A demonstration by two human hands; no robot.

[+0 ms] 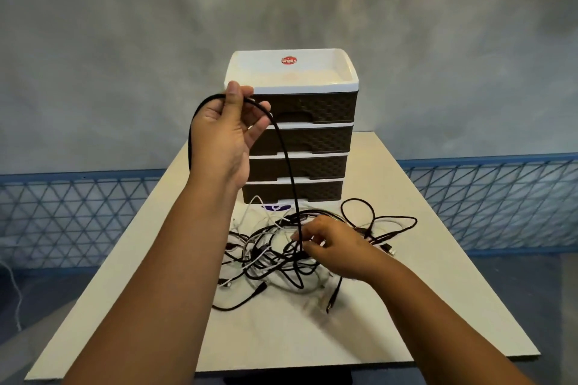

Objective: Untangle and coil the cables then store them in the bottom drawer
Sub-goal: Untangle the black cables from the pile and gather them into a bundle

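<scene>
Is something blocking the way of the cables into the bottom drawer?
Yes. The bottom drawer is closed, and the tangled cables lie on the table right before its front. The black cable hangs across the drawers.

Drawer unit (297,134): front access blocked by tangled cables (281,253) heaped just before it; bare table (406,306) either side and nearer the viewer.

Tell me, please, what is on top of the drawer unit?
The drawer unit has a white tray top with a red Uniplus sticker; nothing else shows on it. The raised left hand covers its front left corner.
</scene>
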